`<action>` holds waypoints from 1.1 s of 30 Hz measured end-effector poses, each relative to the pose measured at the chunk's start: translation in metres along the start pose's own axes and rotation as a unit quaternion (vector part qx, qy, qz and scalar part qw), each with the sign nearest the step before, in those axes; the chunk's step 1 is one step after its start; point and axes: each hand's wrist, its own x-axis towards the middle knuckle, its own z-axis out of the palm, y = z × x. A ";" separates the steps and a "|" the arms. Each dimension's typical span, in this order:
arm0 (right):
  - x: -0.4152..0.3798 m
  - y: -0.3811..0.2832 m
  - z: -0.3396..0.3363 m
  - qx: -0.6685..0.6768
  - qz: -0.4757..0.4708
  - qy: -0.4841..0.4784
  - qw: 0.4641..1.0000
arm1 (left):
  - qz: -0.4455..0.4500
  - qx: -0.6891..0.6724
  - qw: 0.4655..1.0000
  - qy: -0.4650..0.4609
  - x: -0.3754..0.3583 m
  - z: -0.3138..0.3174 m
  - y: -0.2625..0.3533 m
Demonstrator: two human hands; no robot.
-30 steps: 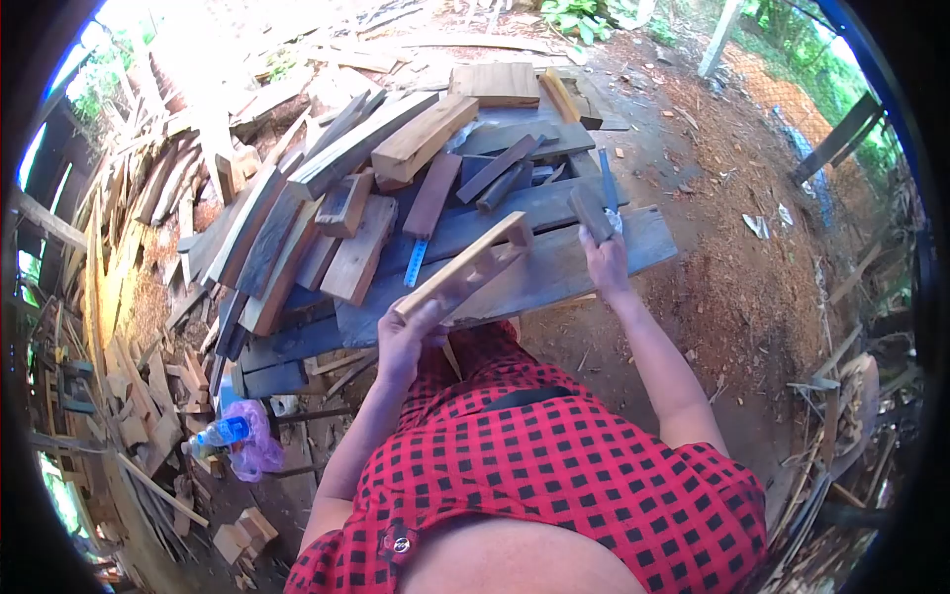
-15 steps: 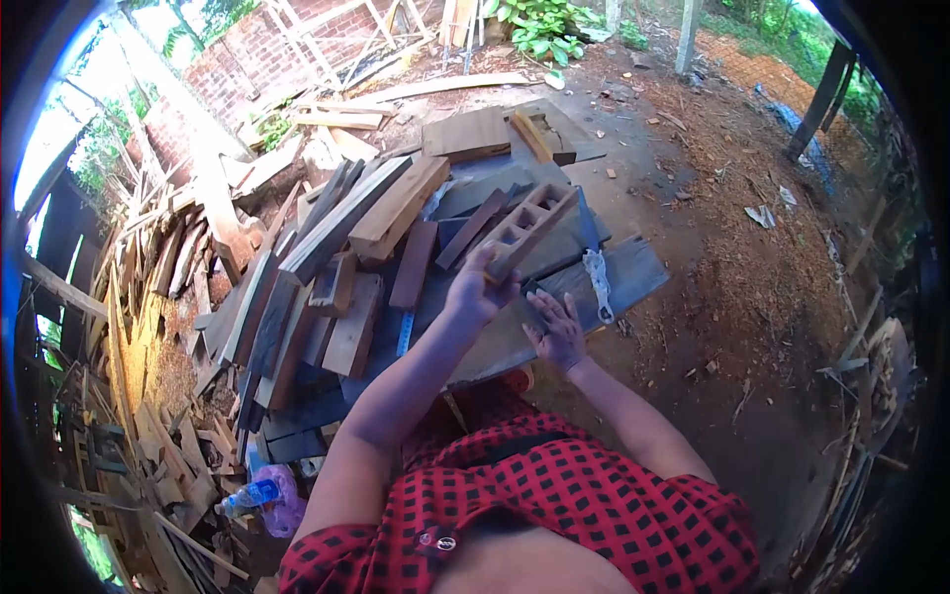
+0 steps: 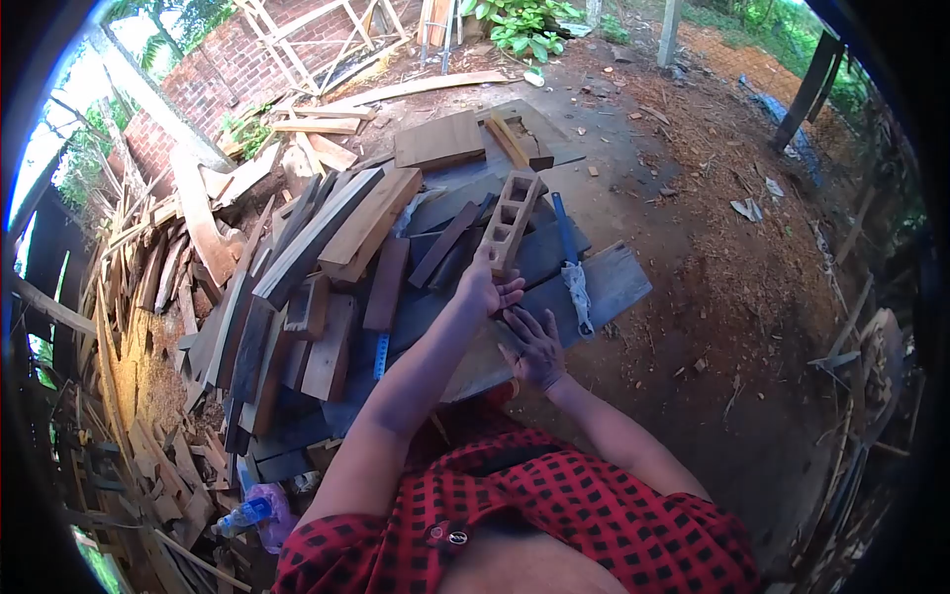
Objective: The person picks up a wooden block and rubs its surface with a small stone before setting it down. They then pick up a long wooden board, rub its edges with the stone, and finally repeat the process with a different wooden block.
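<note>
My left hand (image 3: pixel 482 287) grips the near end of a wooden block (image 3: pixel 513 220) with several square holes cut along its face. The block points away from me, above the dark boards of the work surface. Close beside it, my right hand (image 3: pixel 535 348) is empty, its fingers spread over a plank near the front edge. To the right lies a long blue strip-like tool (image 3: pixel 564 228) with a pale wrapped handle (image 3: pixel 577 294). Left of the block rests a narrow dark wooden piece (image 3: pixel 444 245).
Stacked timber pieces (image 3: pixel 322 238) cover the left of the work surface. A thick board (image 3: pixel 439 141) lies at its far end. Scrap wood is heaped on the ground at left, near a plastic bottle (image 3: pixel 242 515). Wood chips (image 3: pixel 712 228) litter the dirt at right.
The holed block has swung to point more directly away from me, its holes now facing up more plainly. The fingers of my left hand have opened out somewhat. The camera view has shifted slightly.
</note>
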 end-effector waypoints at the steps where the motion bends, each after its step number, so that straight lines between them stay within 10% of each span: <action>1: 0.000 0.000 0.000 0.001 0.001 0.000 1.000 | -0.001 0.001 1.000 0.001 -0.008 0.001 0.003; 11: -0.001 -0.002 0.000 -0.011 0.000 -0.007 1.000 | 0.123 0.067 0.985 -0.097 -0.127 -0.033 0.014; 16: -0.002 -0.002 0.003 -0.003 -0.002 -0.010 1.000 | 0.194 0.294 0.935 0.049 -0.201 -0.081 -0.001; 25: -0.003 -0.004 0.010 0.023 0.003 -0.008 1.000 | 0.228 0.167 0.949 0.142 -0.276 -0.173 -0.051; 33: -0.004 -0.002 0.014 -0.053 -0.007 -0.008 0.999 | 0.317 0.499 0.750 0.296 -0.285 -0.244 -0.119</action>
